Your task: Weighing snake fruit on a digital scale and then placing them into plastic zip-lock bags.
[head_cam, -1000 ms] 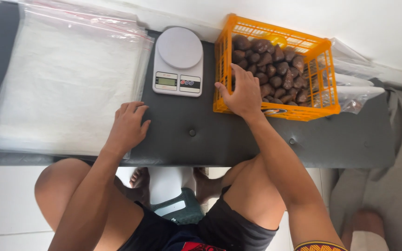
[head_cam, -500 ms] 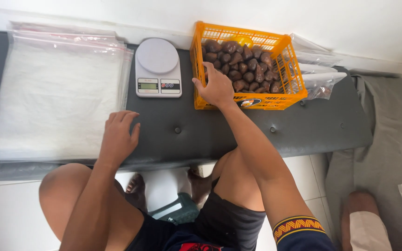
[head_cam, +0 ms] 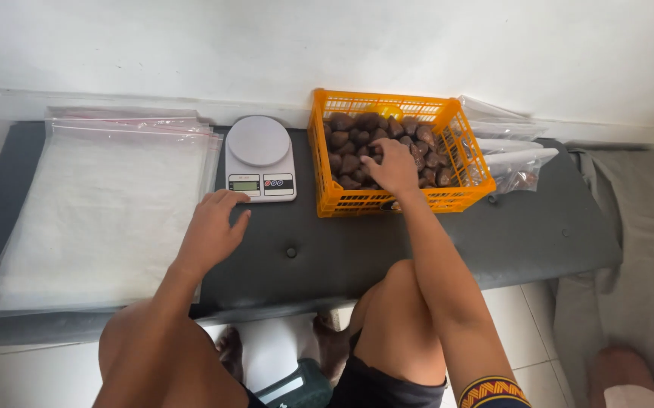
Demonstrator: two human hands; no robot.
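A: Starting at your far left, what lies on the bench?

B: A stack of clear plastic bags with red zip strips along the far edge lies flat on the dark padded bench. It covers most of the bench's left part.

A: And your left hand?

B: Your left hand rests palm down at the right edge of that stack, fingers loosely spread, pinching nothing. The fingertips reach toward the near edge of the kitchen scale, just short of it as far as I can tell.

A: Describe the scale.

B: White, with a round plate on top and a small display on its near side. It stands between the bags and the orange crate, close to both. Nothing sits on the plate.

A: Where is the fruit?

B: The brown scaly fruits are heaped in the orange crate, against the white wall. Your right hand is down inside the crate, lying on the heap with fingers curled over the fruits. I cannot tell whether they have closed around one.

A: Anything further right?

B: Filled clear bags lie just beside the crate's right wall. Past the bench's end there is grey cloth.
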